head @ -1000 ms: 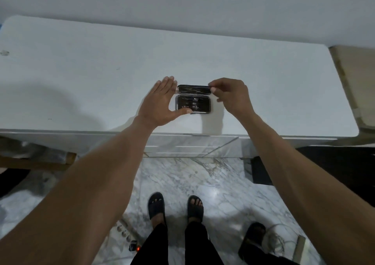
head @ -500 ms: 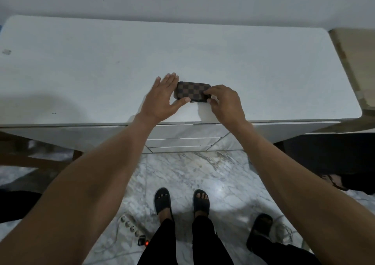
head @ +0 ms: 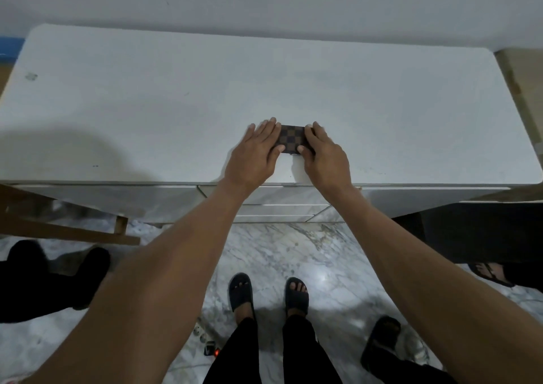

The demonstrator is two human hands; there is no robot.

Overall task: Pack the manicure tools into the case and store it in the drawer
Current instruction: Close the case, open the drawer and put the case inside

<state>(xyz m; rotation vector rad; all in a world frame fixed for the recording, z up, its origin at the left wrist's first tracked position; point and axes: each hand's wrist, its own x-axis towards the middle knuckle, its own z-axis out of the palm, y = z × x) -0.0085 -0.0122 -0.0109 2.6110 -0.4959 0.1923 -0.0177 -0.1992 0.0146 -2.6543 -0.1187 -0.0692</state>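
A small brown checkered manicure case point(head: 291, 138) lies closed on the white cabinet top point(head: 176, 104), near its front edge. My left hand point(head: 255, 156) grips the case's left end, fingers on top and thumb at the near edge. My right hand point(head: 324, 156) holds the right end the same way. The tools are hidden inside the closed case. White drawer fronts point(head: 282, 198) sit shut under the top, just below my wrists.
The wall stands right behind the cabinet. A wooden frame point(head: 67, 231) leans at the lower left. On the marble floor lie a power strip point(head: 210, 345) by my sandalled feet point(head: 267, 295), and another person's feet at the right and left.
The case's lid came down from open to closed. Both hands have since moved in over the two ends of the closed case.
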